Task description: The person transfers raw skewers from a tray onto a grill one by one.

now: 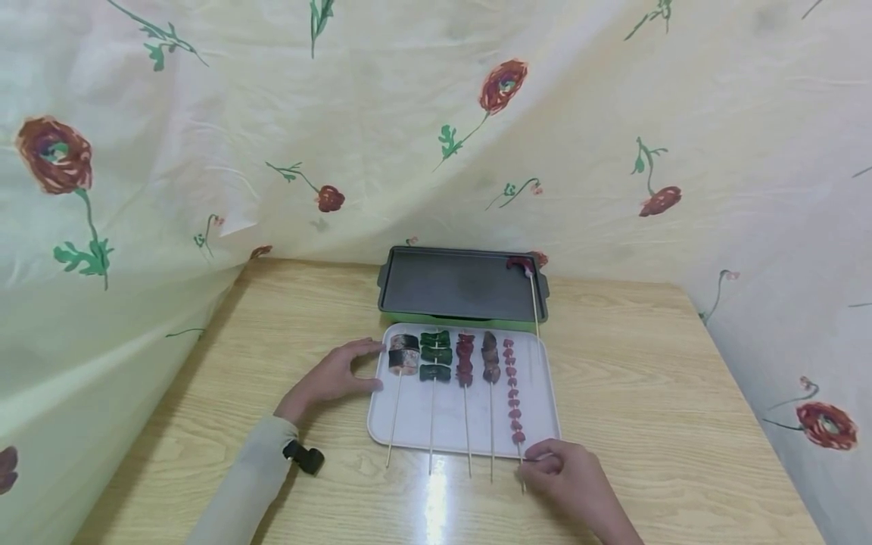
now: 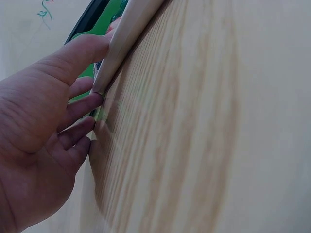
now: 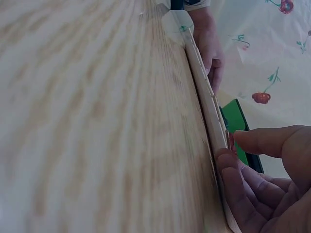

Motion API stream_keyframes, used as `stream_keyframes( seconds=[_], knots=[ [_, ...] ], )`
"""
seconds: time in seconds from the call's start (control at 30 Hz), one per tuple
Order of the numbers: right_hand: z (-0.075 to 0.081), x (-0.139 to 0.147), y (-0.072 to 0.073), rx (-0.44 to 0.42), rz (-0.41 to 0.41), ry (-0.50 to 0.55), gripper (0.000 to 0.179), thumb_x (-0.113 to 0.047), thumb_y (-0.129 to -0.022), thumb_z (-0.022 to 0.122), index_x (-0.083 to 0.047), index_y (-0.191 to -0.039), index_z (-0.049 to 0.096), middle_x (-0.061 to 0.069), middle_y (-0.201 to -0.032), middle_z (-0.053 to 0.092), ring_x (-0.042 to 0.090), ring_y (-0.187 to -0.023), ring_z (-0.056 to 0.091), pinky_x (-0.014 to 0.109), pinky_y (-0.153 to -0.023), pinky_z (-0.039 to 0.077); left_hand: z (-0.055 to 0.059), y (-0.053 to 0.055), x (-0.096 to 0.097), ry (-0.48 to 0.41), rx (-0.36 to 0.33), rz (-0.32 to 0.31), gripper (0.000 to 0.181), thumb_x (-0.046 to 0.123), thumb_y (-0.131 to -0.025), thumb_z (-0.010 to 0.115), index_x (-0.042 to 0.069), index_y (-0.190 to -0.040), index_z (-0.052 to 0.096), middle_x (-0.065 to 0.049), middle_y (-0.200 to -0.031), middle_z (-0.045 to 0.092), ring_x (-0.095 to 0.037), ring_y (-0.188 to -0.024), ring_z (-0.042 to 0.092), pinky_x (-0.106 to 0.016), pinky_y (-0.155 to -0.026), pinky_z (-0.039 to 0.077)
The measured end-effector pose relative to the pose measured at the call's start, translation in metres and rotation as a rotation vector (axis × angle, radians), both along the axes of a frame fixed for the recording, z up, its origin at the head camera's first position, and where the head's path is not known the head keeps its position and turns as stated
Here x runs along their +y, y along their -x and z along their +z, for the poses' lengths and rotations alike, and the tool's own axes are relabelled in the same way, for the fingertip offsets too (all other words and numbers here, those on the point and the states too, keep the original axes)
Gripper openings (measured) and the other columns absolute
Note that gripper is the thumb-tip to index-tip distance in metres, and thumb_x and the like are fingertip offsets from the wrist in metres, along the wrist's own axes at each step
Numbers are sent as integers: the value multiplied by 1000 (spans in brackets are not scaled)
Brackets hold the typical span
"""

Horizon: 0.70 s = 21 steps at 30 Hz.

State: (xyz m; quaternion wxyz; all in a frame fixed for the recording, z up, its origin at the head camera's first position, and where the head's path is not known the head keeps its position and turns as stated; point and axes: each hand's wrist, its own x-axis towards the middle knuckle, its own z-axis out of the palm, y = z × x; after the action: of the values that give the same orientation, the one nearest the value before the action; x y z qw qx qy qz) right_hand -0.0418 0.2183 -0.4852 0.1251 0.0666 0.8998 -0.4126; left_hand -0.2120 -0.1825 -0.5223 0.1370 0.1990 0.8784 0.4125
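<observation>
A white tray point(image 1: 446, 428) lies on the table with several skewers side by side on it, their bare sticks pointing toward me. My left hand point(image 1: 344, 371) rests at the tray's left edge, fingers and thumb spread; in the left wrist view its thumb point(image 2: 92, 48) touches the rim. At the tray's near right corner my right hand point(image 1: 562, 473) pinches the stick of the rightmost skewer point(image 1: 514, 393), a row of small pink pieces. Left of it lie skewers of brown meat point(image 1: 490, 356), dark red meat point(image 1: 465, 359), green pieces point(image 1: 435, 356) and fish-like slices point(image 1: 404, 356).
Behind the tray stands a dark griddle point(image 1: 456, 284) with a green base. One skewer with a dark red curled piece point(image 1: 521, 265) lies at the griddle's right end, its stick reaching over the tray. A flower-patterned cloth point(image 1: 381, 136) hangs around the wooden table point(image 1: 640, 393).
</observation>
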Motion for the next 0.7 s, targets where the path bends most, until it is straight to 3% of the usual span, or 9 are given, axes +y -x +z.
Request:
stream_keyframes(
  seconds=[0.27,0.5,0.7],
  knots=[
    [-1,-4,1,-30,-14,14,37,-26,-77,89,-6,-104,74,-3,-79,77,11,-74,70,35,-78,58,1,0,0,-6,-7,-2,73,38,-85,84,19,-149,55,-9,-160,42,-32,-151,32,-52,-124,28],
    [-3,1,3,-26,-7,40,38,-24,-77,88,-5,-107,75,-3,-83,78,11,-81,72,45,-90,57,1,0,0,-15,-14,-1,73,37,-84,85,19,-148,55,-10,-160,42,-32,-152,32,-51,-124,28],
    [0,9,1,-43,-53,161,39,-20,-80,86,-1,-112,75,7,-92,79,16,-85,73,29,-80,60,1,-1,0,-8,-13,8,74,39,-84,84,21,-149,54,-9,-161,41,-32,-152,32,-52,-124,28]
  ],
)
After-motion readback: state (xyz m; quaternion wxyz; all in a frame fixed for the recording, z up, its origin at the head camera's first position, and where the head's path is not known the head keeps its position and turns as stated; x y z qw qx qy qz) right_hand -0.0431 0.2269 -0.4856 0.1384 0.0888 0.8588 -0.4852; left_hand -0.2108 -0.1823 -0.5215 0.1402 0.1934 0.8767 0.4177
